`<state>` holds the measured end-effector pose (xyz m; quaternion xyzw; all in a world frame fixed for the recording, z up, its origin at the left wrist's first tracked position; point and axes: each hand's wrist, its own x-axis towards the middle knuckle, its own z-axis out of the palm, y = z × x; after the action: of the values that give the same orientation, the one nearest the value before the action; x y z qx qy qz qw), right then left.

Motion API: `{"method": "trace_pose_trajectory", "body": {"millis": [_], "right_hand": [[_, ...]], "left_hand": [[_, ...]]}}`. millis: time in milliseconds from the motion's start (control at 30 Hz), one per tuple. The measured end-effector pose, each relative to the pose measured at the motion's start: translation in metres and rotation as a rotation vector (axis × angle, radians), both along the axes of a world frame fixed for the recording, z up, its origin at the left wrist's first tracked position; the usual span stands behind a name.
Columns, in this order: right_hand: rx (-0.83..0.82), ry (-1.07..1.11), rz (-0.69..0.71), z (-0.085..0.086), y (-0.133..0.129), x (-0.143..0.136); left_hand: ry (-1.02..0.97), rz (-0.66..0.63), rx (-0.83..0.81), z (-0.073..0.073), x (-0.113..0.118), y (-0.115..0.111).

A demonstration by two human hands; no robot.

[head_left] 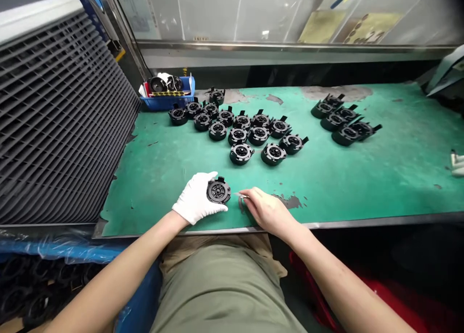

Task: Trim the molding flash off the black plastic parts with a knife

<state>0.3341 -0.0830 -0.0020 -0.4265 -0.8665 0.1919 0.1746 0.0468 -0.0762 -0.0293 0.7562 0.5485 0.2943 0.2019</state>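
Clamping a black part (219, 191) over the counter (362, 178) with my left hand (197, 197), I'm pinching a thin tool (238, 195) just beside it in my right hand (266, 208), apparently working its edge and next needing steadiness.

Beyond the bare right hand (268, 209), the worn green tabletop (380, 178) lies open to the right, and a lane runs forward between the larger cluster of round black plastic parts (258, 135) and the smaller cluster (347, 135). The larger one blocks straight ahead; a dark-grey slatted panel (61, 120) walls off the left.
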Motion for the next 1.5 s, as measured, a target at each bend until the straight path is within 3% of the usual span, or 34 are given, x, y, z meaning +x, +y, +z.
{"method": "trace_pose_trajectory", "body": {"millis": [167,333,600,933,1167,1333,1500], "right_hand": [[-0.008,-0.053,0.023,0.007,0.015,0.002],[-0.018,-0.056,0.032,0.008,0.024,0.002],[0.03,-0.038,0.091,0.006,0.054,0.001],[-0.024,-0.058,0.088,0.007,0.067,-0.008],[-0.121,-0.013,0.041,0.002,0.067,-0.004],[-0.304,0.165,-0.128,0.009,0.061,-0.02],[-0.745,0.427,-0.311,0.011,0.056,-0.039]], "left_hand": [[-0.026,-0.062,-0.081,0.002,-0.004,0.004],[-0.003,-0.142,-0.133,0.013,-0.01,0.015],[0.024,-0.281,-0.029,0.021,-0.037,0.042],[0.02,-0.248,-0.044,0.013,-0.026,0.055],[0.003,-0.222,-0.052,0.017,-0.02,0.06],[-0.092,-0.232,-0.052,0.018,-0.02,0.06],[-0.239,-0.238,0.032,0.012,-0.027,0.056]]}}
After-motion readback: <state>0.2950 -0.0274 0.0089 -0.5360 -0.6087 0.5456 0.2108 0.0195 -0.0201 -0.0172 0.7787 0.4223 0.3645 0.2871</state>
